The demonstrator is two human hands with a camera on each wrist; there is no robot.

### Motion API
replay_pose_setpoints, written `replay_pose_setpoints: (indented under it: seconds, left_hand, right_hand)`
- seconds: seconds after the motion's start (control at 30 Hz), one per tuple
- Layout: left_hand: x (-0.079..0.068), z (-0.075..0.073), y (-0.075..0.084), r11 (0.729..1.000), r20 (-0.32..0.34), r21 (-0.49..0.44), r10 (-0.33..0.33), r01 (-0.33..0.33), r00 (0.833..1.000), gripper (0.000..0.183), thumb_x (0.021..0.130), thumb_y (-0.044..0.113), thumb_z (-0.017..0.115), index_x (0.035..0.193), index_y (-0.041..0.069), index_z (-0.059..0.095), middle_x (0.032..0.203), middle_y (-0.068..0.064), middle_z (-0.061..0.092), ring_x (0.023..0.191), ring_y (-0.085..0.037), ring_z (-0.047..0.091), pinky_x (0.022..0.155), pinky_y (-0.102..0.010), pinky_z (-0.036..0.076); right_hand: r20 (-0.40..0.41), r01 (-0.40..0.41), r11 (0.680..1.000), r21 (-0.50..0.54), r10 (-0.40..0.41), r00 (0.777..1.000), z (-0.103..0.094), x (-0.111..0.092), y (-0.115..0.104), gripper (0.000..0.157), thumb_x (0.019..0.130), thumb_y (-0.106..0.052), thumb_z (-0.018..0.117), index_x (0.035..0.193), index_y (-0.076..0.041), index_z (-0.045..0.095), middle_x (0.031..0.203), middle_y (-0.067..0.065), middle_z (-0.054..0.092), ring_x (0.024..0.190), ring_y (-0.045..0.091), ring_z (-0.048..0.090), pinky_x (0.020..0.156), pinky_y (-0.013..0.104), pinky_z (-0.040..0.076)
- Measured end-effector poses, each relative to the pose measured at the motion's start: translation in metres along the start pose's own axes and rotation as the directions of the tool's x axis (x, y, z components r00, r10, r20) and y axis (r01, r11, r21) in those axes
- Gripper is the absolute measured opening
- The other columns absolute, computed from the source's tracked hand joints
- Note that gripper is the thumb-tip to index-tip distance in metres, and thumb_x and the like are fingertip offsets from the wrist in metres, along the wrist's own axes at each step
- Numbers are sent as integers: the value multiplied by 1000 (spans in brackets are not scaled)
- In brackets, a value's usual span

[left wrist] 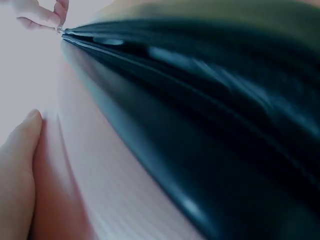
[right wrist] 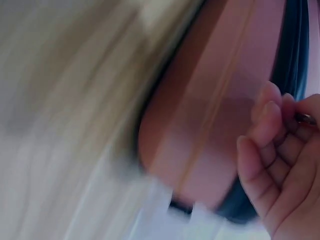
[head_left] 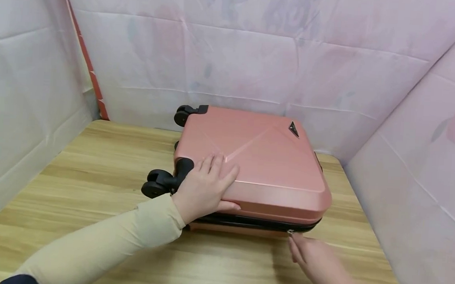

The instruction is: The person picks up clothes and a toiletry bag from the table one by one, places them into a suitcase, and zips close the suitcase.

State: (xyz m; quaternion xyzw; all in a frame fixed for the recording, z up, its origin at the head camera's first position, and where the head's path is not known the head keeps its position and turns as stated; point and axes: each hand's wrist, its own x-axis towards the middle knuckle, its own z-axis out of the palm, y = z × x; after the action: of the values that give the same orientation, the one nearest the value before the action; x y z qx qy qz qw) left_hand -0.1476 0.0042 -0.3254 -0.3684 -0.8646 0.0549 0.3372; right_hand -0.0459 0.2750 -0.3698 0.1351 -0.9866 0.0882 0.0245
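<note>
A pink hard-shell suitcase (head_left: 250, 152) lies flat on the wooden table. My left hand (head_left: 207, 186) rests on its near left corner, fingers spread over the top and thumb along the near side. At the near right, my right hand (head_left: 314, 256) pinches a small metal zipper pull (head_left: 290, 232) on the black zipper band (head_left: 246, 221). In the left wrist view the zipper tracks (left wrist: 150, 65) meet at that pull and part toward the camera. The right wrist view shows curled fingers, with the pull mostly hidden among them.
Black wheels (head_left: 156, 184) stick out from the suitcase's left side. A triangular badge (head_left: 294, 129) sits on the top near the far right corner. Pale patterned cloth walls (head_left: 232, 60) enclose the wooden table (head_left: 105, 165) at the back and both sides.
</note>
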Motion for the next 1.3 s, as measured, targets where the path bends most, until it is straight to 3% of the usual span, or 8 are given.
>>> replay_pose_setpoints:
  seconds: [0.13, 0.3, 0.77, 0.9, 1.0, 1.07, 1.17, 1.3]
  left_hand:
    - [2, -2, 4, 1000, 23, -1, -15, 15, 1000, 84, 69, 75, 22, 121, 13, 46, 112, -27, 46, 98, -40, 46, 77, -46, 40]
    - [3, -2, 8, 1000, 22, 3, -23, 23, 999, 83, 70, 75, 22, 122, 14, 45, 111, -26, 47, 97, -38, 47, 76, -45, 40]
    - [-1, -4, 7, 999, 12, 15, -42, 42, 999, 83, 70, 74, 24, 121, 13, 46, 111, -27, 47, 97, -38, 47, 77, -46, 39]
    - [1, -3, 8, 999, 5, -20, -48, 48, 999, 83, 69, 74, 27, 121, 12, 46, 111, -27, 46, 98, -39, 46, 79, -46, 38]
    - [1, -9, 3, 992, 97, -126, -21, 33, 995, 82, 71, 72, 29, 125, 12, 42, 117, -27, 42, 106, -39, 41, 85, -45, 34]
    - [2, -17, -9, 973, 203, -231, 34, 14, 978, 79, 72, 70, 30, 127, 14, 39, 122, -22, 40, 111, -35, 37, 88, -45, 31]
    - [5, -26, -44, 928, 341, -372, 124, 13, 932, 69, 75, 67, 33, 120, 17, 44, 120, -10, 44, 103, -27, 45, 85, -41, 35]
    - [9, -19, -97, 871, 480, -477, 146, 118, 865, 61, 78, 61, 38, 122, 19, 44, 122, -3, 39, 104, -22, 43, 85, -38, 35]
  right_hand:
    - [-98, 134, 990, -34, -137, 986, 7, 8, -16, 15, 82, -20, 50, 67, -23, 47, 49, -23, 29, 43, 1, 35, 40, 28, 32]
    - [-201, 186, 977, -106, -204, 958, 9, 10, -23, 19, 76, -20, 54, 61, -21, 42, 48, -15, 25, 41, 9, 34, 36, 30, 28]
    - [-251, 322, 940, -113, -341, 906, 23, 32, -64, 8, 74, -19, 57, 75, -11, 59, 49, -6, 45, 42, 14, 45, 35, 30, 32]
    - [-223, 285, 957, -59, -291, 930, 29, 36, -70, 10, 77, -19, 55, 68, -14, 53, 46, -11, 35, 40, 8, 39, 34, 26, 29]
    - [-152, 228, 972, 58, -217, 964, 29, 32, -68, 19, 82, -26, 53, 65, -21, 47, 49, -15, 30, 42, 3, 34, 38, 23, 30]
    - [-127, 182, 971, 152, -164, 978, 29, 26, -62, 19, 83, -32, 53, 65, -25, 48, 52, -19, 33, 46, 0, 35, 41, 22, 32]
    - [-126, 106, 946, 307, -70, 990, 26, 17, -48, 12, 81, -34, 54, 71, -29, 54, 59, -23, 43, 51, -3, 40, 47, 20, 36]
    - [-104, -49, 895, 444, 106, 989, 22, 9, -29, 9, 82, -29, 55, 75, -25, 59, 64, -19, 51, 55, -2, 45, 51, 20, 38]
